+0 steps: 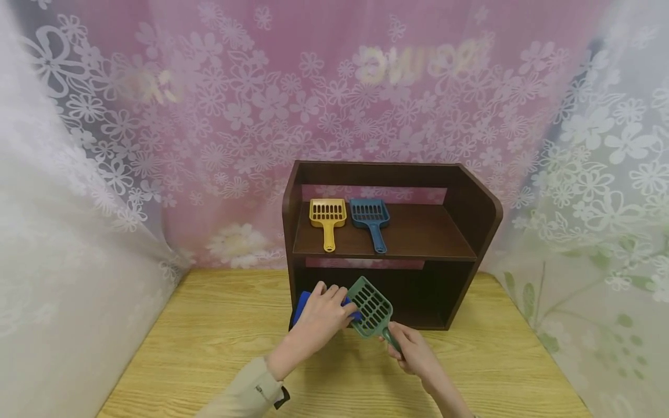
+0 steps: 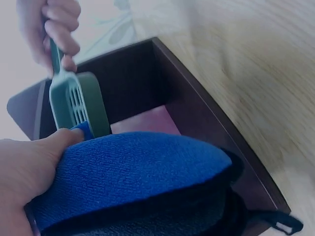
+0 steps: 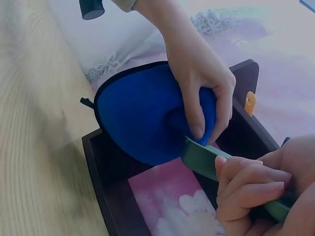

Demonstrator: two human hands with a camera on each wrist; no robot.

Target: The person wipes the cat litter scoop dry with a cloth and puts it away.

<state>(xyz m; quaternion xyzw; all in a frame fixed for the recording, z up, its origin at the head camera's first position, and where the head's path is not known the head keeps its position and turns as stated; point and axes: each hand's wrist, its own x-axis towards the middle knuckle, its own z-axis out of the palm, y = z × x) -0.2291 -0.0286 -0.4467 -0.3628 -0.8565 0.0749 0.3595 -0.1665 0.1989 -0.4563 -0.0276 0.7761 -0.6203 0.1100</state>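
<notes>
On the wooden table (image 1: 209,348), the left hand (image 1: 326,316) gripped a blue cloth pad (image 3: 142,113) against the green scoop (image 1: 372,307), steadied by the right hand (image 1: 415,348) gripping its handle.

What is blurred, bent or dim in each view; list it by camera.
Head view: wide-angle bend curves the curtain edges, and its mirrored lettering is soft; the shelf unit is sharp. Left wrist view: dim, the blue pad close and soft, the table smeared. Right wrist view: the table blurs at left, and the hands look bluish.
</notes>
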